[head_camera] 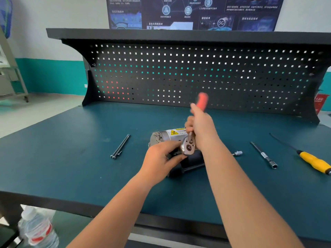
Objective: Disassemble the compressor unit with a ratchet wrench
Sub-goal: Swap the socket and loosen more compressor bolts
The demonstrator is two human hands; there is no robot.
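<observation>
A clear plastic bottle point(38, 228) with a red label is seen nearest, below the front edge of the blue-green worktop point(71, 167) and well to the left of the compressor point(164, 136). The compressor is laid on its side at the middle of the worktop, its silver barrel with a yellow warning label turned away and its dark end turned toward the viewer. The dark end is gripped by the left hand point(161, 156), whose fingers are curled over it, with thumb and forefinger just beside the head of the wrench point(188, 146). The wrench head is set against the near end of the compressor, and its handle is raised up and away over the barrel. The handle is clasped by the right hand point(200, 126), fingers wrapped fully round it, and the red grip that sticks out beyond the fist is blurred. Two long bolts point(120, 146) are laid side by side on the worktop to the left of the compressor, apart from it. To the right of the compressor a small socket point(238, 153) is found, then an extension bar point(264, 155) farther right, and a yellow-handled screwdriver point(313, 161) farthest right, near the frame edge. Behind the compressor, at the back of the worktop, a dark pegboard point(197, 72) is stood upright under a shelf. Above that, a dark blue poster point(193, 13) is hung on the wall.
</observation>
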